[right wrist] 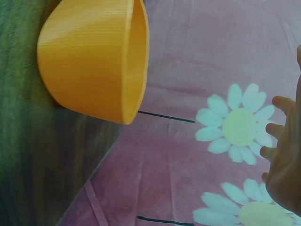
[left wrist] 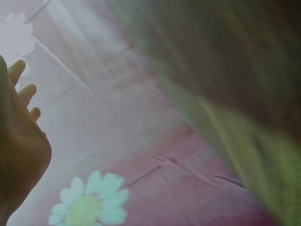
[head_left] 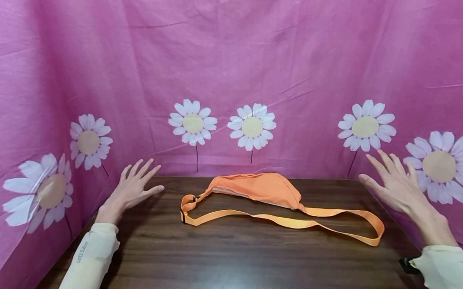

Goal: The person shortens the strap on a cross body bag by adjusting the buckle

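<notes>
An orange waist bag lies on the dark wooden table toward its far edge. Its strap runs in a loop in front of the bag and out to the right, with a black slider at the left end. In the right wrist view the strap's bend looms large. My left hand hovers left of the bag with fingers spread, touching nothing. To the right of the bag, beyond the strap's loop, my right hand is held up with fingers extended and holds nothing.
A pink cloth printed with white daisies hangs behind the table and along both sides. The wooden tabletop extends in front of the strap. A small dark object shows at the right sleeve's cuff.
</notes>
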A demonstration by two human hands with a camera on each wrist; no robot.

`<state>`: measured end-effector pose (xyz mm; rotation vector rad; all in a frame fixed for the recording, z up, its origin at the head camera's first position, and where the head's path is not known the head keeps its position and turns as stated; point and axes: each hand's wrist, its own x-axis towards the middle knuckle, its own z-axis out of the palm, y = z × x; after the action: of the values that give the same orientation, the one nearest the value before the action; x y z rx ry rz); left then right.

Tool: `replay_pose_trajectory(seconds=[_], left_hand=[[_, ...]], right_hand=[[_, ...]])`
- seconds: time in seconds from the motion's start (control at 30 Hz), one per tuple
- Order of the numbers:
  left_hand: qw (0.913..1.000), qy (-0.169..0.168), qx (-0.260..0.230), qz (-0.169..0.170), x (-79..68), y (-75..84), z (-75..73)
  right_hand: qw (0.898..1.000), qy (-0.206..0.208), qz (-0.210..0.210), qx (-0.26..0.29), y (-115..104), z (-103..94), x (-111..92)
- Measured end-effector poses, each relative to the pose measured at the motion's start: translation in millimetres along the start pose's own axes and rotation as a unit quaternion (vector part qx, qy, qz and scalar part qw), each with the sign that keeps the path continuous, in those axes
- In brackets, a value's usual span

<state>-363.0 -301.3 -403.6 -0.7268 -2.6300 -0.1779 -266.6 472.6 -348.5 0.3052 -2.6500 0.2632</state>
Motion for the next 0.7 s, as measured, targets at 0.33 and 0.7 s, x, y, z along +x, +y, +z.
replay_pose_trajectory(seconds=[0.33,0.7], left_hand=[[0.9775,-0.088,-0.148,0.122,1.3,66.9,6.7],[0.9573,-0.136,-0.165,0.195,5.5,105.2,15.2]], right_hand=[[0.998,0.041,-0.051,0.007,-42.0,-16.1,4.5],[0.986,0.004,-0.167,0.008,-134.2,-14.2,22.9]])
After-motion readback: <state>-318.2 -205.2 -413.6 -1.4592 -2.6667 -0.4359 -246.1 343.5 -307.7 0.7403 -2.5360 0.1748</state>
